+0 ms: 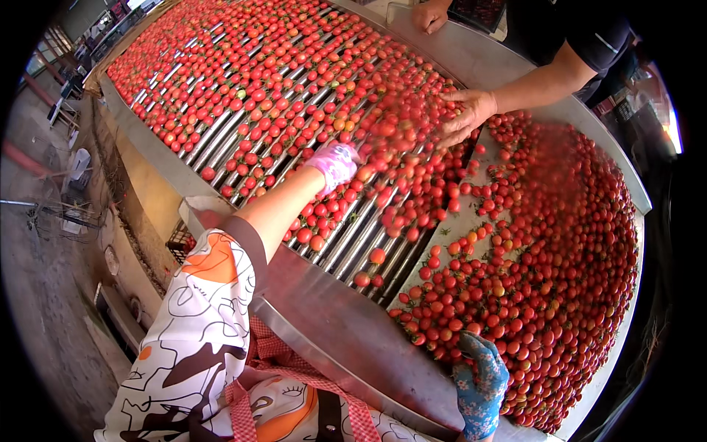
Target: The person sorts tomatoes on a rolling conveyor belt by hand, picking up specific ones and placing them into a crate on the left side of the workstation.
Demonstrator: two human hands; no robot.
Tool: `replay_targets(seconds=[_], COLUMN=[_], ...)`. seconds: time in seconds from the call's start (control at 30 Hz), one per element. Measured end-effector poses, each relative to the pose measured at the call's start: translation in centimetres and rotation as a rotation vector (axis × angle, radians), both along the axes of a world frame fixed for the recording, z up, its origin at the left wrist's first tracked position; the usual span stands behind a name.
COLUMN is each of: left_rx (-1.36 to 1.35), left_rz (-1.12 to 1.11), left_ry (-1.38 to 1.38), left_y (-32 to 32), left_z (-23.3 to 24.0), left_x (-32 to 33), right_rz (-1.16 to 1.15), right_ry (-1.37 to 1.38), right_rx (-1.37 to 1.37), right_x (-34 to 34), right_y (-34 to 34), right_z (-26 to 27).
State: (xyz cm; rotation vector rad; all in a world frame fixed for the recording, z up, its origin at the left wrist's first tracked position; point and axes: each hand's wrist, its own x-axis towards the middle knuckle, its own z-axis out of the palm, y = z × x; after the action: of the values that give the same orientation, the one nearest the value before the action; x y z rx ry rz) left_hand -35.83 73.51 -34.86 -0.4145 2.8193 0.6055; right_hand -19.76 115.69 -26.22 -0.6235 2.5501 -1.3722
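Note:
My left hand (336, 166), in a pink and white patterned glove, reaches over the metal roller conveyor (362, 224). It rests among small red tomatoes (320, 212), and its fingertips are partly hidden by them. My right hand (481, 381) wears a blue floral glove. Its fingers are curved and apart at the near edge of a dense heap of tomatoes (547, 326), with tomatoes showing in the gap. A few orange tomatoes (339, 125) and a greenish one (241, 94) lie among the red ones on the rollers.
Across the conveyor, a co-worker's bare hand (469, 116) touches the tomatoes near the roller end; their other hand (429, 16) rests on the far metal rim. A steel ledge (353, 326) runs before me. A dark crate (179, 240) stands below, left of the conveyor.

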Motion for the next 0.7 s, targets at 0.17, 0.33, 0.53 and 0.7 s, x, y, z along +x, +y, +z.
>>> replay_targets(seconds=[0.17, 0.33, 0.53, 0.7], left_rx=[-0.139, -0.165, -0.089, 0.166], left_rz=[-0.660, -0.357, -0.379, -0.281], left_ry=[-0.366, -0.068, 0.142, 0.053], left_y=[4.3, 3.0, 3.8, 1.7], left_z=[-0.8, 6.2, 4.9, 2.8], left_x=[0.0, 3.9, 6.8, 8.1], right_rz=[0.012, 0.071, 0.073, 0.113], right_ry=[0.006, 0.091, 0.097, 0.162], right_rx=[0.003, -0.023, -0.003, 0.025], right_x=[0.3, 0.6, 0.9, 0.6], right_y=[0.0, -0.3, 0.5, 0.4], right_z=[0.5, 0.2, -1.7, -2.7])
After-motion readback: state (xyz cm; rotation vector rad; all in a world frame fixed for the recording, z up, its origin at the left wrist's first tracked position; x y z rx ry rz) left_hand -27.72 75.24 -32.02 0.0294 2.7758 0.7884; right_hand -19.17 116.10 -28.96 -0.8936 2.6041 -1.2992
